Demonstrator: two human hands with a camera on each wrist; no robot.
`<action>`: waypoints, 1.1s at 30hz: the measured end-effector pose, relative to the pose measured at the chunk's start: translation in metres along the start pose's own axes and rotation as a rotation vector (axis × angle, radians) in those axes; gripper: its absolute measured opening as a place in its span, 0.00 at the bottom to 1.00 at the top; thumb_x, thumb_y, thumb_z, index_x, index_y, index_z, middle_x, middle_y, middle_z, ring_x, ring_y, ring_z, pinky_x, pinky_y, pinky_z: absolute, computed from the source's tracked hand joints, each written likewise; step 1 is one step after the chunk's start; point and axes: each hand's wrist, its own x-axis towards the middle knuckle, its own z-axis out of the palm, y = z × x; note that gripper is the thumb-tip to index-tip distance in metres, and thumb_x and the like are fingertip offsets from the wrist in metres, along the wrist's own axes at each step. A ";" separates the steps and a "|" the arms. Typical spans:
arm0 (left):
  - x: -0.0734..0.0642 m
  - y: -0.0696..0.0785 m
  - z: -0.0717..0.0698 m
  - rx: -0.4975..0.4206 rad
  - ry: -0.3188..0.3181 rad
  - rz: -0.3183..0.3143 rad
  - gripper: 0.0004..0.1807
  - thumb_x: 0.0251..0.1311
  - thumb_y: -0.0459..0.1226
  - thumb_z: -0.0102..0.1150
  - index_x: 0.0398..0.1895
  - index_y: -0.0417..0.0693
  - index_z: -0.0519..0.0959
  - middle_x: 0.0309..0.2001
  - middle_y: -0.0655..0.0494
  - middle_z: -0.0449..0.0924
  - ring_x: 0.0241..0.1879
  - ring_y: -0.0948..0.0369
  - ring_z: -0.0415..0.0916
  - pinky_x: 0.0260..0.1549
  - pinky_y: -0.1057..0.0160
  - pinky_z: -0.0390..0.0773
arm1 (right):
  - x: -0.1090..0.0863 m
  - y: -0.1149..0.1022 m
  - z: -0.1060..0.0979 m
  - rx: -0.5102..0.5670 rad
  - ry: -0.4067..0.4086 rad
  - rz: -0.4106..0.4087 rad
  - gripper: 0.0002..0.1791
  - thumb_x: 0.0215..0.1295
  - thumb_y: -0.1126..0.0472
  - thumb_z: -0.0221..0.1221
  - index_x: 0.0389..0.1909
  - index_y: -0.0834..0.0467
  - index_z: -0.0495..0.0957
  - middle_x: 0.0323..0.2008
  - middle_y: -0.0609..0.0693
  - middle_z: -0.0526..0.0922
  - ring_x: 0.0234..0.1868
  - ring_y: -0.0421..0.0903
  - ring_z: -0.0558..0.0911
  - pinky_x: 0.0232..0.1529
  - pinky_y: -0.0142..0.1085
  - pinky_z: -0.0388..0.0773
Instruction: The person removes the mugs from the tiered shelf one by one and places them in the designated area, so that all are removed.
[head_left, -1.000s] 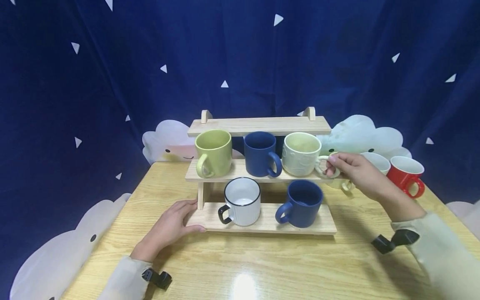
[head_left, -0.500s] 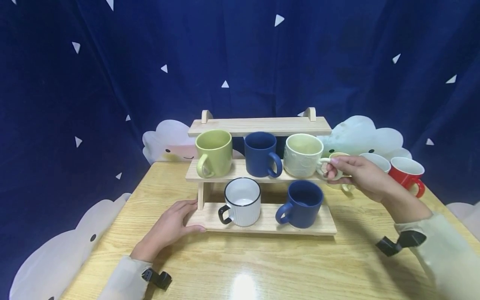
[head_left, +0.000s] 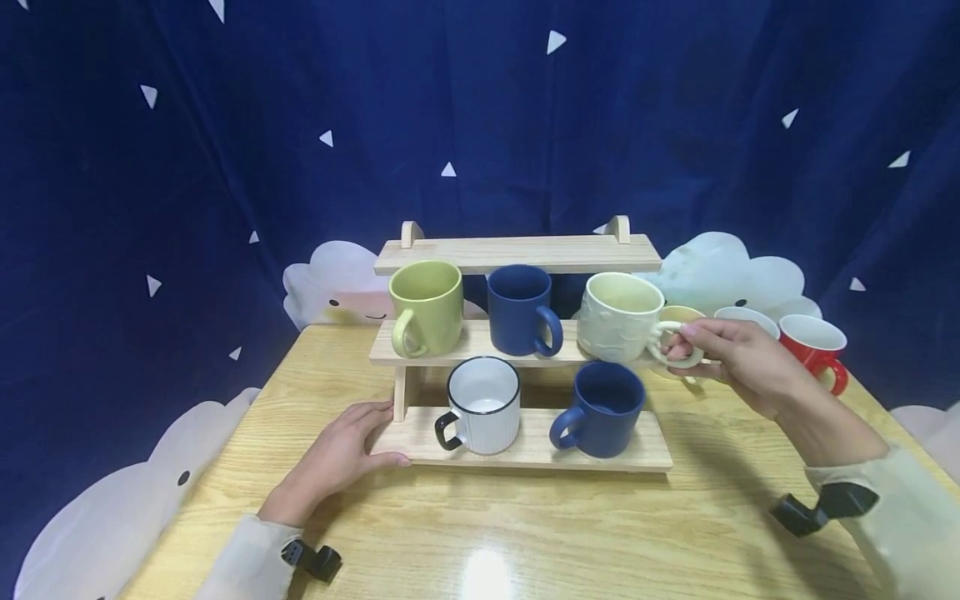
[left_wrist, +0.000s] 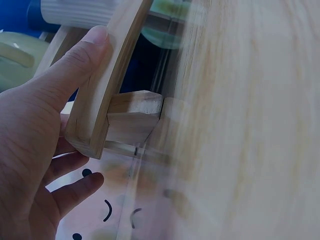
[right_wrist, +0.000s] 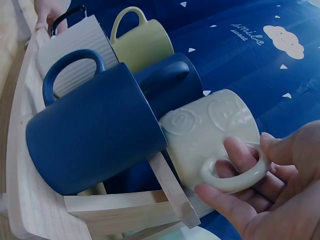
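My right hand [head_left: 738,354] pinches the handle of a cream mug with a raised pattern [head_left: 618,321], two fingers through the loop in the right wrist view. The mug sits upright at the right end of the middle tier, its base partly hidden behind a dark blue mug [head_left: 607,408]. At the lower left corner of the wooden mug rack [head_left: 532,450], my left hand [head_left: 341,454] holds the bottom board. In the left wrist view its thumb [left_wrist: 82,55] lies along the board, with fingers round the board's end.
A green mug [head_left: 427,308] and another blue mug [head_left: 519,312] share the middle tier. Below stands a white mug with a black rim [head_left: 486,408]. Right of the rack are a yellow mug [head_left: 678,313], a white mug [head_left: 750,321] and a red mug [head_left: 810,346].
My right hand has shifted the cream mug to the right and slightly toward me, widening its gap from the blue mug beside it. The left hand stays in place.
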 end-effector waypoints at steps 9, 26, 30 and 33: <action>-0.001 -0.001 0.001 -0.002 -0.001 0.002 0.46 0.45 0.68 0.64 0.58 0.43 0.78 0.62 0.48 0.74 0.62 0.49 0.70 0.63 0.46 0.69 | -0.013 0.002 -0.002 0.032 0.081 -0.050 0.12 0.75 0.65 0.51 0.41 0.68 0.81 0.37 0.52 0.83 0.41 0.43 0.83 0.46 0.38 0.83; -0.001 0.001 -0.001 -0.007 0.004 0.000 0.46 0.45 0.67 0.65 0.59 0.43 0.78 0.62 0.47 0.74 0.62 0.48 0.70 0.62 0.45 0.69 | -0.043 0.006 -0.010 0.012 0.202 -0.068 0.10 0.74 0.65 0.53 0.41 0.62 0.83 0.36 0.49 0.87 0.42 0.38 0.83 0.43 0.27 0.81; -0.001 0.001 -0.001 -0.004 0.005 0.000 0.45 0.44 0.67 0.66 0.59 0.44 0.78 0.62 0.48 0.74 0.62 0.48 0.70 0.62 0.46 0.69 | -0.049 0.008 -0.012 0.024 0.214 -0.098 0.11 0.74 0.66 0.52 0.42 0.62 0.84 0.36 0.50 0.87 0.42 0.39 0.85 0.42 0.28 0.82; 0.000 0.001 -0.001 -0.002 0.005 0.002 0.45 0.44 0.67 0.66 0.58 0.44 0.78 0.61 0.48 0.74 0.61 0.49 0.70 0.62 0.46 0.69 | -0.054 0.011 -0.013 0.063 0.192 -0.142 0.13 0.75 0.69 0.49 0.44 0.64 0.83 0.37 0.52 0.87 0.43 0.41 0.85 0.44 0.30 0.83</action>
